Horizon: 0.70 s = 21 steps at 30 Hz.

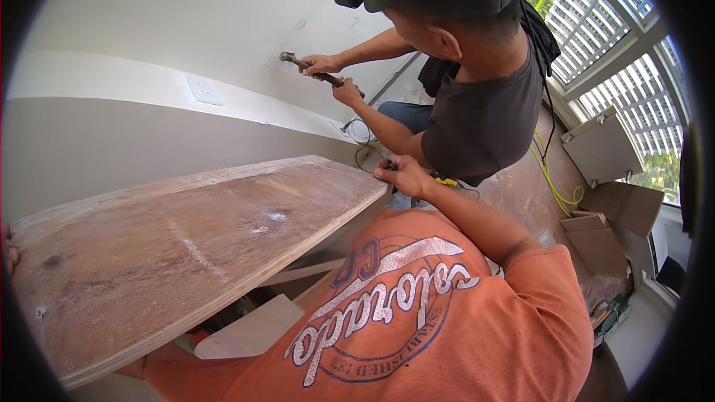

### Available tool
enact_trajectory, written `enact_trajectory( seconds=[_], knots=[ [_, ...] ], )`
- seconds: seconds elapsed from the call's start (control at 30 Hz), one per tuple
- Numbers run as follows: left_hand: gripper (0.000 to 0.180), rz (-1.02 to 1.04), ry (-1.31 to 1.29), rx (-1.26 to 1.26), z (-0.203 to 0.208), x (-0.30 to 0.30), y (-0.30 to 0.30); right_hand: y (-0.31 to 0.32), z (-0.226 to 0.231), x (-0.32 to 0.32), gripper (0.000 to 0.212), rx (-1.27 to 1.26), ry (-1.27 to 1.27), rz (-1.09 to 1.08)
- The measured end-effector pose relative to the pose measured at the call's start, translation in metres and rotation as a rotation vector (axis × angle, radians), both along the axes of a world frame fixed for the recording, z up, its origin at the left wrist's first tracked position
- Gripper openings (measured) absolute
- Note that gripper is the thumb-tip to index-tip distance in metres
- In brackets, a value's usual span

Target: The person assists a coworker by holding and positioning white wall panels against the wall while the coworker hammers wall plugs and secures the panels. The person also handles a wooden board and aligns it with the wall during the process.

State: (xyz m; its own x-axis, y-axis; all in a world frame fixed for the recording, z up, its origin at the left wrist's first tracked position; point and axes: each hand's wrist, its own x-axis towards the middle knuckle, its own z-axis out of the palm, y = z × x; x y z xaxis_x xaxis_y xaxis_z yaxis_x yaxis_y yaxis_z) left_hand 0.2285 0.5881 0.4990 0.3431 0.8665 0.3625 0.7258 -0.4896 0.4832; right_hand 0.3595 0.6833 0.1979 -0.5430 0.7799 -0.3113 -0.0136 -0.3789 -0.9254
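A broad wooden board (186,246), dusty and scuffed with pale marks, lies in front of me at a slant. My left hand (10,251) shows only as fingertips curled at the board's far left end; the left forearm passes beneath the board. At the board's right corner, my right hand (408,177) is closed around a small dark piece with a thin metal end (386,162). Its kind is not clear. Beyond it, a co-worker (477,97) in a dark cap and shirt grips a hammer (320,73) with both hands, its head close to the wall.
A white socket plate (204,91) sits on the wall behind the board. Below the board are a pale panel (253,327) and a wooden frame. To the right are a yellow cable (555,182) on the floor, cabinet panels (603,147) and louvred windows (633,97).
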Motion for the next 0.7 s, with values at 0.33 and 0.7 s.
enact_trajectory(
  seconds=[0.33, 0.7],
  knots=[
    [0.031, 0.070, -0.069, -0.023, -0.017, 0.008, -0.029, -0.014, -0.006, -0.016, 0.019, 0.097, -0.108, 0.095],
    [0.032, 0.215, -0.004, 0.075, 0.085, -0.087, -0.059, -0.013, -0.001, -0.020, 0.022, 0.170, -0.139, 0.016]
  ],
)
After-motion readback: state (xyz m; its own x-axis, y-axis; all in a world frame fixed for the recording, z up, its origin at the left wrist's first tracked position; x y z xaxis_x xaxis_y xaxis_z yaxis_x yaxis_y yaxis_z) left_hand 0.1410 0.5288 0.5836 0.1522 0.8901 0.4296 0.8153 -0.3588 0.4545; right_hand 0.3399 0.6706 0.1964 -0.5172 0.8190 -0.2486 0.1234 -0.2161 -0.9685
